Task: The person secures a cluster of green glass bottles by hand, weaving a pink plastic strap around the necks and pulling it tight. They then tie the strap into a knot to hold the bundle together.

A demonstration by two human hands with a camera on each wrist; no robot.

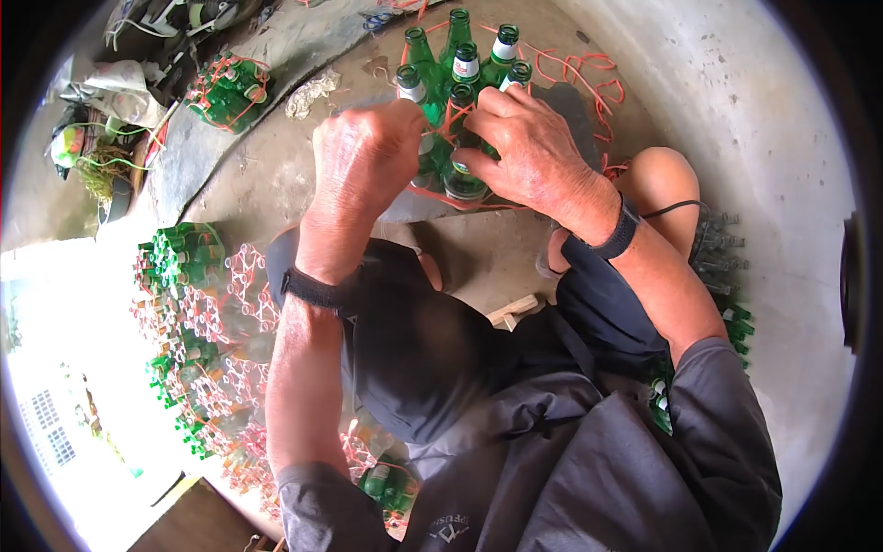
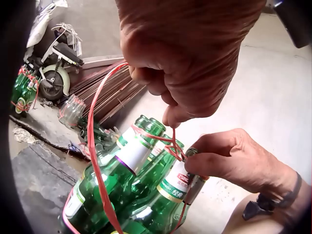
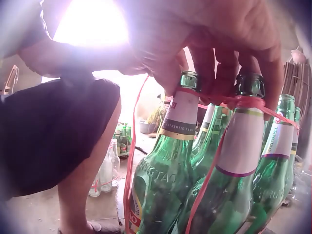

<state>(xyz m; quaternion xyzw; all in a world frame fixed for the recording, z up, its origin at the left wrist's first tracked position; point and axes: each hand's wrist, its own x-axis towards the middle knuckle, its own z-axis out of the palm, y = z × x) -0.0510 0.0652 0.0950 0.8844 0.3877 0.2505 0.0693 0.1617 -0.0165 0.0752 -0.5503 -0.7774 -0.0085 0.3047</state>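
Observation:
Several green glass bottles (image 1: pixel 418 60) with white neck labels stand upright in a tight bundle. Red plastic twine (image 2: pixel 100 180) runs round the bundle and loops about the necks. My left hand (image 1: pixel 363 152) is curled in a fist above the bundle's left side and grips the twine, a strand of it (image 2: pixel 174 134) running taut down to the necks. My right hand (image 1: pixel 533 152) is on the right side, thumb and fingers bent round a bottle neck (image 3: pixel 189 80). Its fingertips reach in among the necks, beside a twine-wrapped bottle (image 3: pixel 243 131).
Loose red twine (image 1: pixel 602 87) lies on the floor by the wall at right. Another tied green bundle (image 1: pixel 230 92) stands at back left. Many tied bottles (image 1: pixel 198 322) line the left side. A parked scooter (image 2: pixel 58 73) and stacked rods (image 2: pixel 105 95) are behind.

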